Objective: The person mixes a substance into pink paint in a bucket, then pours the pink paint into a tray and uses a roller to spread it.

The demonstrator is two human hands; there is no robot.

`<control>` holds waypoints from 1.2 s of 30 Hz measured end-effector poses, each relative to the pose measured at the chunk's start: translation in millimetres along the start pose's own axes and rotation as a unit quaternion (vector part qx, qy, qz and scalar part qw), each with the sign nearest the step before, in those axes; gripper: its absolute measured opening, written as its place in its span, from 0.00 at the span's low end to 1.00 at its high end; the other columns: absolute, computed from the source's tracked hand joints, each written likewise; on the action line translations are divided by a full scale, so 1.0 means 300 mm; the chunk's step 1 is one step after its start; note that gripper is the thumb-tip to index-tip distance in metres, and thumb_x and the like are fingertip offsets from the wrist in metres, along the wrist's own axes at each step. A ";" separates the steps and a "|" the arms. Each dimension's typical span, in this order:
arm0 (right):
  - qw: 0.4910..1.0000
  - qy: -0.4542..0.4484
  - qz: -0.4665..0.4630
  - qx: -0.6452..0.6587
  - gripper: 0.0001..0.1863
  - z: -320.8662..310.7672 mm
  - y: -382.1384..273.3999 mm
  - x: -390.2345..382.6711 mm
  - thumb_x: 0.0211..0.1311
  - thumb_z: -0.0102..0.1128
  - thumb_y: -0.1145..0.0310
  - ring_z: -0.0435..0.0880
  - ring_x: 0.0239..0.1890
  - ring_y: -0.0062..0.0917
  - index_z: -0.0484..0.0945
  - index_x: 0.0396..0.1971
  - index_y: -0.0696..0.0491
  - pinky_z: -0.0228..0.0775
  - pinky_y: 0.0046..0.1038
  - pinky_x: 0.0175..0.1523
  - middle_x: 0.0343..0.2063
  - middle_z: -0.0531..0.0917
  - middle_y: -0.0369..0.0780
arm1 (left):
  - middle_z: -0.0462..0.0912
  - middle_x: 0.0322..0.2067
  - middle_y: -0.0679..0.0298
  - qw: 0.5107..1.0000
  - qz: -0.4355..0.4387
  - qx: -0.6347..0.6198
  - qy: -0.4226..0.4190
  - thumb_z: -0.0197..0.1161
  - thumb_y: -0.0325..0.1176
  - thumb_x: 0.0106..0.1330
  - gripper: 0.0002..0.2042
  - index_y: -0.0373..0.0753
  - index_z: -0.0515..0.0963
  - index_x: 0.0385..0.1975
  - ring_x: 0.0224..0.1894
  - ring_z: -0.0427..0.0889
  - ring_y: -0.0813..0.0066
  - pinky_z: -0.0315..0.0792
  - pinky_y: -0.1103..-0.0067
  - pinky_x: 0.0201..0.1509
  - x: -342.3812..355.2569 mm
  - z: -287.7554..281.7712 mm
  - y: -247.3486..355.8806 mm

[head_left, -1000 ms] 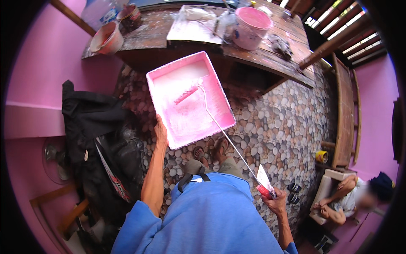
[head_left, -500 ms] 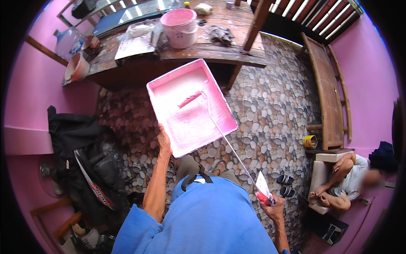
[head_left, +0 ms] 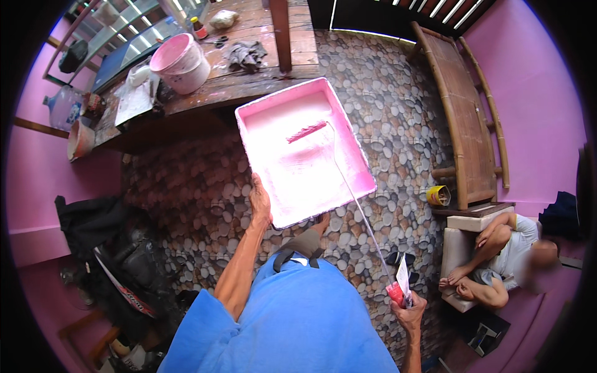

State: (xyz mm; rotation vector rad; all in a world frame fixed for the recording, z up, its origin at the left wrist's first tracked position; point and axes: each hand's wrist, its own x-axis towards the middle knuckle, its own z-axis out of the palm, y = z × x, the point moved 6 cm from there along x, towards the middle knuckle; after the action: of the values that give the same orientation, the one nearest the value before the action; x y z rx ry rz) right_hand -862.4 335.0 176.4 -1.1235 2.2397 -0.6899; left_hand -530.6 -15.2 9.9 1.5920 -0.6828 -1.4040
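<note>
My left hand (head_left: 260, 200) grips the near left edge of a pink paint tray (head_left: 286, 193), holding it above the floor. Wet pink paint coats the inside of the tray. Over it lies a paint roller (head_left: 306, 132) with a narrow, pink-soaked head and a long thin wire frame; whether its head touches the tray cannot be told. Closed around the roller's red handle (head_left: 394, 292), my right hand (head_left: 410, 311) is low at the right. A flat white blade-like piece (head_left: 402, 273) also sticks up from that hand.
A wooden workbench (head_left: 217, 74) at the back left bears a pink-stained bucket (head_left: 182, 65) and a grey rag (head_left: 247, 56). Dark covered items (head_left: 134, 261) stand at left. At right are a bamboo bench (head_left: 463, 118), a yellow can (head_left: 438, 195), sandals (head_left: 401, 258) and a seated person (head_left: 504, 255).
The workbench has shifted left in view as my view swung rightward. The tray, the roller and both hands moved along together, slightly right in the picture. Both grips stay the same.
</note>
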 end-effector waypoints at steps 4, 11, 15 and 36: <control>1.000 0.015 -0.015 -0.005 0.17 -0.118 0.068 0.162 0.38 0.74 0.63 0.64 0.16 0.17 0.75 0.21 0.58 0.59 0.26 0.23 0.12 0.68 0.34 | 0.71 0.56 0.52 0.995 -0.092 0.026 -0.039 0.43 0.67 0.65 0.44 0.22 0.64 0.58 0.57 0.69 0.68 0.66 0.76 0.57 0.010 0.289 0.000; 1.000 0.008 0.001 -0.004 0.14 -0.349 0.102 0.552 0.36 0.73 0.68 0.72 0.14 0.24 0.76 0.20 0.58 0.64 0.28 0.24 0.12 0.73 0.39 | 0.74 0.53 0.56 0.997 -0.003 0.074 0.012 0.42 0.61 0.70 0.37 0.27 0.69 0.57 0.53 0.71 0.69 0.66 0.75 0.57 0.192 0.681 -0.053; 1.000 0.003 -0.018 -0.001 0.15 -0.441 0.159 0.803 0.38 0.73 0.66 0.71 0.14 0.21 0.76 0.20 0.58 0.64 0.27 0.24 0.11 0.73 0.37 | 0.78 0.45 0.56 0.998 -0.044 0.040 -0.001 0.42 0.63 0.68 0.38 0.25 0.73 0.51 0.47 0.73 0.72 0.69 0.75 0.51 0.234 0.947 0.027; 0.973 -0.168 -0.154 0.027 0.12 -0.614 -0.155 2.484 0.40 0.73 0.75 0.62 0.18 0.09 0.82 0.28 0.57 0.53 0.17 0.23 0.15 0.68 0.26 | 0.69 0.59 0.52 0.972 -0.018 -0.114 0.206 0.41 0.62 0.69 0.40 0.25 0.63 0.61 0.60 0.68 0.65 0.63 0.75 0.61 0.761 1.479 0.455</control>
State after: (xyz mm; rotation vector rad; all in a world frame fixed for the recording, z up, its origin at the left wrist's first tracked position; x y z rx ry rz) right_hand -1337.3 -269.8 167.2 -1.4573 1.7737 -0.6208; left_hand -891.8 -384.9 31.2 1.6442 -0.2376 -1.0810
